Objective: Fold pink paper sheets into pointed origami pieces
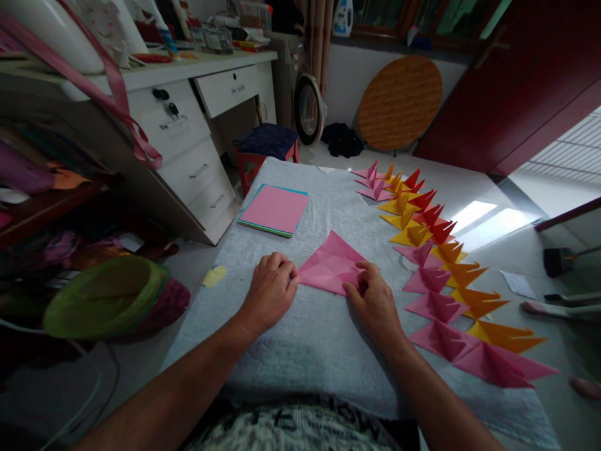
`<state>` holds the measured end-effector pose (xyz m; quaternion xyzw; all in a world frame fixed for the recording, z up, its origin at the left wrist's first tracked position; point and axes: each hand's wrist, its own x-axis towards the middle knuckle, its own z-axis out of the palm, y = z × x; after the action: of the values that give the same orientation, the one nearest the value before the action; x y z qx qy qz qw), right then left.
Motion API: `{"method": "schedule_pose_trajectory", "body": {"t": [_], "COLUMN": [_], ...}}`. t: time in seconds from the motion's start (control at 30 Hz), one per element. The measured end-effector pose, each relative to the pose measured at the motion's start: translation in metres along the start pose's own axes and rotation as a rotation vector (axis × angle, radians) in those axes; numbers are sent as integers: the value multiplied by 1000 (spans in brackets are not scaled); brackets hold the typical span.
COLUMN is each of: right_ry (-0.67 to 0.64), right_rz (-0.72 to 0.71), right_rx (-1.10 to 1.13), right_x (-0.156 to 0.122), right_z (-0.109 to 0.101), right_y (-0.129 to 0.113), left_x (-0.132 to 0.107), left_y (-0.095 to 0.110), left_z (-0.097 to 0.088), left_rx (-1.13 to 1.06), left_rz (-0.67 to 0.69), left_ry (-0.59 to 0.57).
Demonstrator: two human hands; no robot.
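Observation:
A pink sheet of origami paper (331, 263), folded into a triangle with creases across it, lies on the cloth-covered table (282, 369) in front of me. My left hand (272, 288) pinches its left corner, fingers closed. On the right side, my right hand (370, 294) has its thumb and fingers closed on the paper's lower right edge. Beyond the left hand sits a stack of square paper (275, 210) with a pink sheet on top. Rows of folded paper cranes (436, 304) in pink, yellow, orange and red stand along the table's right side.
A yellow scrap (215, 276) lies by the table's left edge. Left of the table are a lined waste bin (107, 297) and a white desk (188, 141) with drawers. A stool (267, 141) and a washing machine with its door open (308, 109) are at the back.

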<state>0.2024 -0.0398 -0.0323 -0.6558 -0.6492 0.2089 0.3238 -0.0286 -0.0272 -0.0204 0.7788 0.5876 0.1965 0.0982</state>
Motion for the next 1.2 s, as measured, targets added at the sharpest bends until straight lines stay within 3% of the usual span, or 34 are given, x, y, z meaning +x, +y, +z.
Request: {"method": "schedule_pose_trajectory", "body": {"t": [0.07, 0.17, 0.27, 0.33, 0.63, 1.2], "right_ry": [2, 5, 6, 8, 27, -20], "right_rz": [1, -1, -6, -5, 7, -23], "right_rx": [-16, -27, -28, -30, 16, 96], "right_x": [0, 1, 1, 1, 1, 3], "right_z": [1, 2, 3, 3, 3, 0], "right_y": [0, 0, 0, 0, 3, 6], "left_x": [-1, -6, -12, -17, -28, -29], "left_y": [3, 10, 18, 22, 26, 31], "left_z": [0, 1, 6, 11, 17, 15], "left_rx": [52, 85, 69, 60, 111, 118], "left_rz": [49, 275, 568, 662, 664, 703], "left_ry": [49, 114, 76, 35, -75, 23]}}
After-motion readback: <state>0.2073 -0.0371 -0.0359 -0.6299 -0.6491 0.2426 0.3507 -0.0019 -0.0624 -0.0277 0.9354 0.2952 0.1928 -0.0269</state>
